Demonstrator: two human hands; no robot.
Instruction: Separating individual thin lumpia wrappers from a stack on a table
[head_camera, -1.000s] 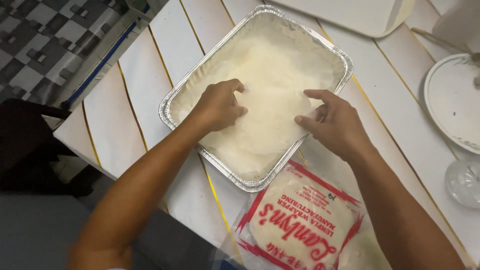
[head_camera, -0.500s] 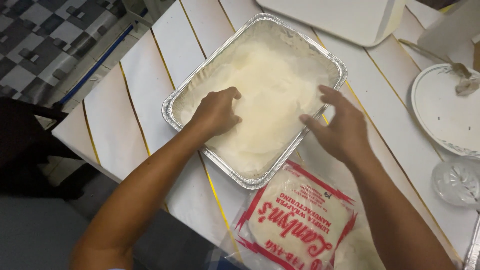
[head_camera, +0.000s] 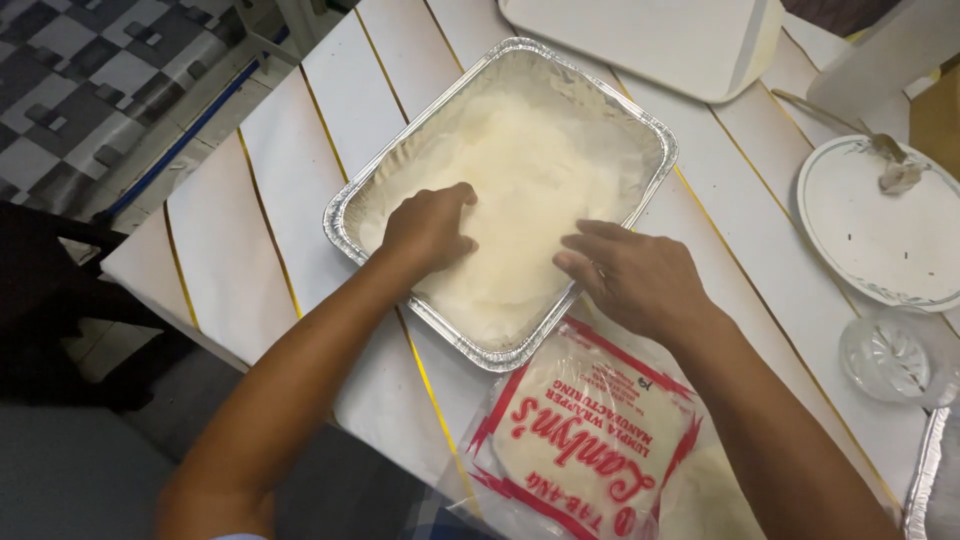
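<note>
The white slatted surface (head_camera: 250, 250) is carrying a foil tray (head_camera: 345, 205) lined with a pale thin wrapper sheet (head_camera: 530, 160). At six o'clock, a printed wrapper packet (head_camera: 580, 440) is lying. The left hand (head_camera: 430, 228), fingers curled, and the right hand (head_camera: 635, 280), fingers spread flat, are pressing the sheet down; smoothing toward the edges seems called for.

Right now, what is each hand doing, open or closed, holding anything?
Left hand: fingers curled, pressing the pale wrapper sheet in the foil tray; grip unclear.
Right hand: open, flat on the sheet.
</note>
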